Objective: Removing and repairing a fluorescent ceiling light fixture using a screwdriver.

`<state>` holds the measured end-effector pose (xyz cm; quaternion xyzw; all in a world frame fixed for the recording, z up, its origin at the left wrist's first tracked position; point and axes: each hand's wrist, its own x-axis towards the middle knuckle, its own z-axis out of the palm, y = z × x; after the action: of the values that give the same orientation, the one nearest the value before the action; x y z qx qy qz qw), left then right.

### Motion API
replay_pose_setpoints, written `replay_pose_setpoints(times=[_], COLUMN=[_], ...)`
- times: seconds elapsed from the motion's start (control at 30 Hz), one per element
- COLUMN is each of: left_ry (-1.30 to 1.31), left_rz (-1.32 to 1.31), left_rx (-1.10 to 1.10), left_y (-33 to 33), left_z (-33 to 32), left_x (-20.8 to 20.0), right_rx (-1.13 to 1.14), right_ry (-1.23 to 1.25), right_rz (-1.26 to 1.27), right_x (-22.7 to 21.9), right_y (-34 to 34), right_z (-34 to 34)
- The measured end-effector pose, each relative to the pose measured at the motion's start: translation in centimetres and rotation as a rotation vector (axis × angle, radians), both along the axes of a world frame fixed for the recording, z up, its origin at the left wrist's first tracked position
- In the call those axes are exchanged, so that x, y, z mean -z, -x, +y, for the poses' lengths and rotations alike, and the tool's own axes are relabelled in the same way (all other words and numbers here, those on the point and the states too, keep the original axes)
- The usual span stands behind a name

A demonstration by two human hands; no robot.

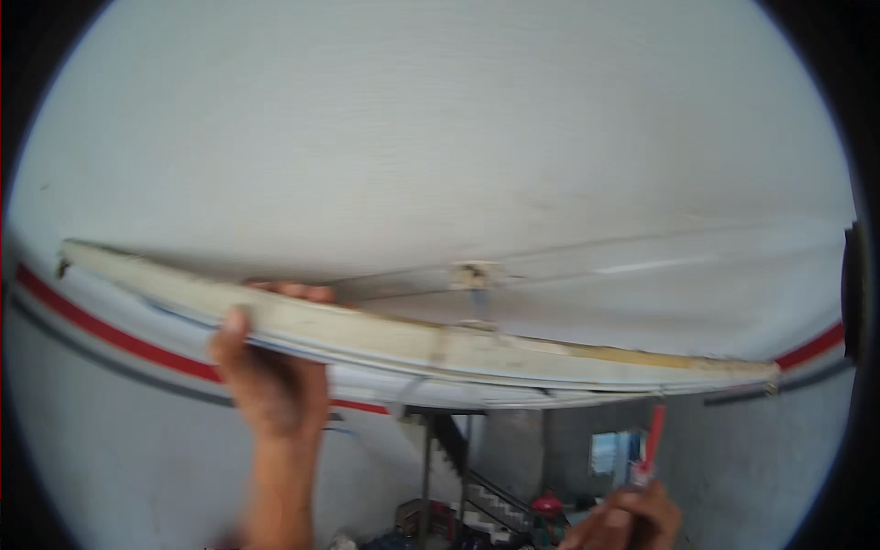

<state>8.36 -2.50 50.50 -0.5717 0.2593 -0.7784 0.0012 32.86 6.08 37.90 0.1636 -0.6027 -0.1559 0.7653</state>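
A long, off-white tube light fixture (385,335) spans most of the head view, tilted with its left end higher. My left hand (270,362) is closed around its left part, thumb on the near face and fingers over the top edge. Below the fixture's right part, my right hand (632,513) grips a screwdriver (654,440) with a red upper part. Its thin tip points up at the fixture's lower edge; I cannot tell if they touch. A small, worn wall mount (475,274) sits behind the fixture's middle, with something blue beneath it.
Behind is a pale wall (440,119) with a red stripe (119,335) and a dark stripe. Far below are a staircase (490,502), a bright window (616,452), a red object (547,502) and assorted clutter. A dark object (855,293) stands at the right edge.
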Motion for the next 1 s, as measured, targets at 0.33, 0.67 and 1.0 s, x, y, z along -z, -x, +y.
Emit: replay_pose_setpoints(times=[0.33, 0.67, 1.0], left_ry=[0.015, -0.004, -0.023], left_rz=[0.045, -0.070, -0.064], left_rx=[0.012, -0.007, 0.064], left_y=[-1.4, -1.3, -2.1], left_z=[0.5, 0.1, 0.2], left_x=[-0.8, -0.5, -0.8], right_rx=[-0.092, -0.072, 0.241], right_ry=[0.007, -0.139, -0.425], right_rz=[0.335, 0.214, 0.377], right_x=[0.0, -0.4, -2.8], right_y=[0.9, -0.2, 0.0], right_z=[1.2, 0.6, -1.4])
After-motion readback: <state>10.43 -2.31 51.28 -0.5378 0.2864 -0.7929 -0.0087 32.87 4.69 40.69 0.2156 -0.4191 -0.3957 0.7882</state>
